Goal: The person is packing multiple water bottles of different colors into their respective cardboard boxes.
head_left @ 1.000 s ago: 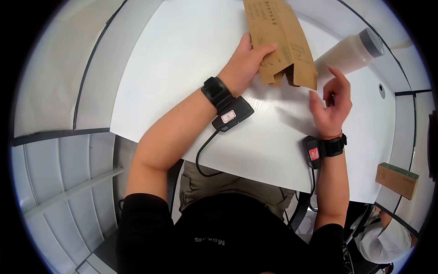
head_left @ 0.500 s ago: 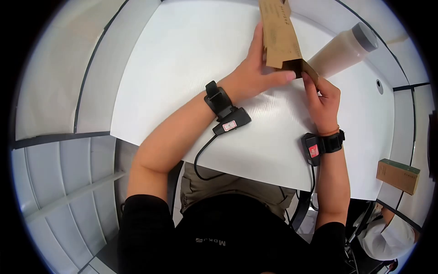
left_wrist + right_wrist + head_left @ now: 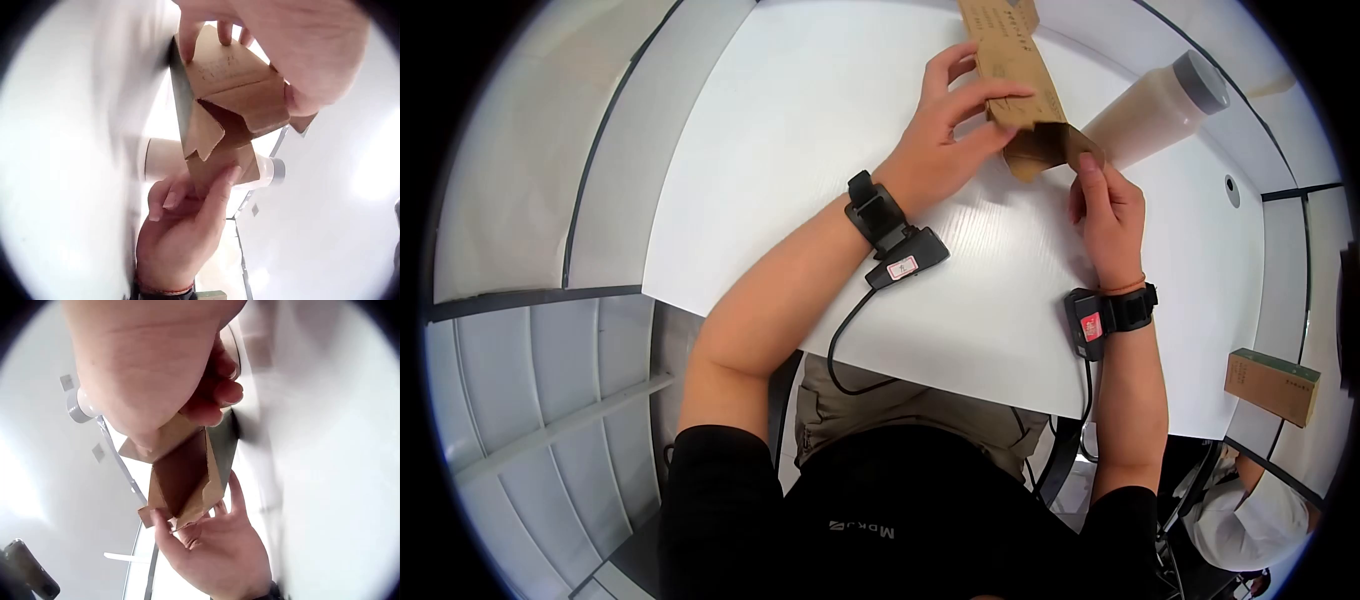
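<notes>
A brown cardboard box (image 3: 1012,62) with printed characters lies over the far side of the white table, its near end open. My left hand (image 3: 945,140) holds it from the left, fingers across its top and thumb at the open end. From the right, my right hand (image 3: 1112,215) pinches an end flap (image 3: 1083,148) between thumb and fingers. In the left wrist view, bent flaps (image 3: 247,103) stand around the opening. The right wrist view shows the dark inside (image 3: 182,472) of the box, with part of its side green.
Just right of the box is a large pale bottle (image 3: 1145,118) with a grey lid. A small brown and green box (image 3: 1272,388) sits by the right partition. Panels border the white table (image 3: 820,120). Another person's white garment (image 3: 1245,525) shows at the lower right.
My right hand has come from beside the box to its end flap and pinches it. The box has turned and popped wider open, and my left fingers have shifted onto its top.
</notes>
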Available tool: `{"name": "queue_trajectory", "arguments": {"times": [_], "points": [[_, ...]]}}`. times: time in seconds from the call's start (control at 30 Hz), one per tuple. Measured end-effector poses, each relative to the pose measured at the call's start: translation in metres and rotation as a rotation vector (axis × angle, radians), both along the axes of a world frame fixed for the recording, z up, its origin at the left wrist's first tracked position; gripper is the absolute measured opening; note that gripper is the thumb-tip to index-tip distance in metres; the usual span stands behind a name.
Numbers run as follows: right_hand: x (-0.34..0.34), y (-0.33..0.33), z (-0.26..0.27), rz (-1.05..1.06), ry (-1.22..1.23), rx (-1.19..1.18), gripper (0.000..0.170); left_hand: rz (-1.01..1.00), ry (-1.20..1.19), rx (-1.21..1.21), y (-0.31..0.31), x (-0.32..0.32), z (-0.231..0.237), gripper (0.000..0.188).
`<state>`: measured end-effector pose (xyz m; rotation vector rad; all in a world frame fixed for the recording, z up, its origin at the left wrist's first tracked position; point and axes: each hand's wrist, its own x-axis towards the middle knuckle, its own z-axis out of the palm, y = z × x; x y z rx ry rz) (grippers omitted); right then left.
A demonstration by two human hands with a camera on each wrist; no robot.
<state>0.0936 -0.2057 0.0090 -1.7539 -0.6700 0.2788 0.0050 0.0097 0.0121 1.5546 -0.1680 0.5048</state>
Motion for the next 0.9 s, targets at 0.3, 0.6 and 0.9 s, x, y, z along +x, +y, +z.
{"name": "queue_trajectory", "arguments": {"times": [0.3, 0.6, 0.9], "points": [[-0.001, -0.002, 0.010, 0.096, 0.242, 0.107, 0.027, 0.192, 0.041, 0.170, 0.002, 0.000, -0.003, 0.042], [0.009, -0.008, 0.011, 0.191, 0.430, 0.243, 0.026, 0.007, 0.230, -0.460, 0.007, 0.002, -0.003, 0.056], [0.012, -0.005, 0.005, 0.192, 0.457, 0.428, 0.034, -0.064, 0.266, -0.488, 0.006, 0.003, 0.000, 0.052]]}}
